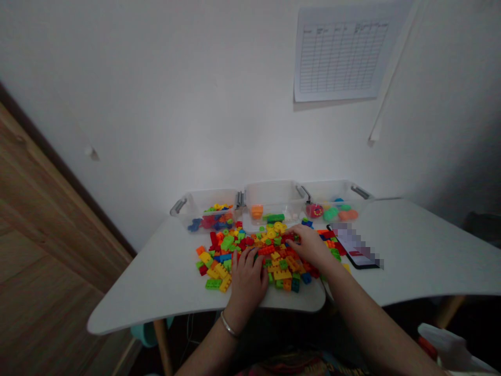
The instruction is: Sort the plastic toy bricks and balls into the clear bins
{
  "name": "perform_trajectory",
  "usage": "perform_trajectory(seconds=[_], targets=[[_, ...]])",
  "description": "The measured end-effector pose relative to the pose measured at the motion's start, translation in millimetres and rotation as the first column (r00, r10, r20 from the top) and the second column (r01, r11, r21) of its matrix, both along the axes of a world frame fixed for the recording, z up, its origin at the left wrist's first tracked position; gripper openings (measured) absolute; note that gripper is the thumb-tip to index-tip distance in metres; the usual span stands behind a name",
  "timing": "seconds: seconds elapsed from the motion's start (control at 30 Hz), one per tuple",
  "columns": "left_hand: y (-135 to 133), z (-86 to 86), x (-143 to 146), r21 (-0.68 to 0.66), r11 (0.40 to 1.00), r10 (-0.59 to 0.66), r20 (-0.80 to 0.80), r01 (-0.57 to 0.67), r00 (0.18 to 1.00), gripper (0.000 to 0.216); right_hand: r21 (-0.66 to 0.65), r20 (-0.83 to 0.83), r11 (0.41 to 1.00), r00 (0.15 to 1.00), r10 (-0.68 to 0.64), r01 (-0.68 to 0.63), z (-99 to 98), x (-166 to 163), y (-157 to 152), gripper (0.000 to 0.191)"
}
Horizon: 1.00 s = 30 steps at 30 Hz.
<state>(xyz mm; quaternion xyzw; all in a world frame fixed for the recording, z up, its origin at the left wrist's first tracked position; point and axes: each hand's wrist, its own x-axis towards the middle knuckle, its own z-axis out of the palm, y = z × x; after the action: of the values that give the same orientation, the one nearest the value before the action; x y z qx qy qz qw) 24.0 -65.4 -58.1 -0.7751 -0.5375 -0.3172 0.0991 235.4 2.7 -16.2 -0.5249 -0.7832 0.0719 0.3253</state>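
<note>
L hand (248,278), R hand (311,246) on bricks (281,273); 3 bins (270,192) part-filled

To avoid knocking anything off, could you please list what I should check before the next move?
1. Left hand on the bricks, near side: ok.
2. Right hand on the bricks, far side: ok.
3. Either hand gripping a brick: cannot tell.
4. Three bins upright, lids off: ok.
5. Phone clear of the bricks: not ok, it lies right beside them.
6. Loose bricks short of the table edge: ok.
</note>
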Motion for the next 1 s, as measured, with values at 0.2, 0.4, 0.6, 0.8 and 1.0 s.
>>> perform_trajectory(seconds=[0.2, 0.4, 0.6, 0.8, 1.0], targets=[[0.8, -0.9, -0.5, 0.012, 1.0, 0.002, -0.019, -0.002, 1.0, 0.027, -0.028, 0.167, 0.996, 0.983, -0.08, 0.086, -12.7, -15.9, -3.0, 0.017], [0.0, 0.5, -0.3, -0.01, 1.0, 0.004, -0.012, -0.005, 1.0, 0.027, 0.006, 0.262, 0.994, 0.959, -0.103, 0.106, -11.8, -27.4, 0.2, 0.021], [0.1, 1.6, 0.3, -0.009, 1.0, 0.004, -0.004, -0.004, 1.0, 0.027, 0.017, 0.301, 0.993, 0.946, -0.119, 0.12, -14.1, -31.7, 3.9, 0.021], [-0.1, 0.9, 0.2, -0.006, 1.0, -0.001, -0.009, 0.001, 1.0, 0.027, 0.033, 0.344, 0.988, 0.926, -0.154, 0.151, -18.5, -32.6, 5.9, 0.019], [0.4, 0.8, -0.6, -0.006, 1.0, 0.003, -0.001, -0.003, 1.0, 0.028, 0.076, 0.3, 0.984, 0.938, -0.175, 0.159, -17.3, -24.4, 2.1, 0.018]])
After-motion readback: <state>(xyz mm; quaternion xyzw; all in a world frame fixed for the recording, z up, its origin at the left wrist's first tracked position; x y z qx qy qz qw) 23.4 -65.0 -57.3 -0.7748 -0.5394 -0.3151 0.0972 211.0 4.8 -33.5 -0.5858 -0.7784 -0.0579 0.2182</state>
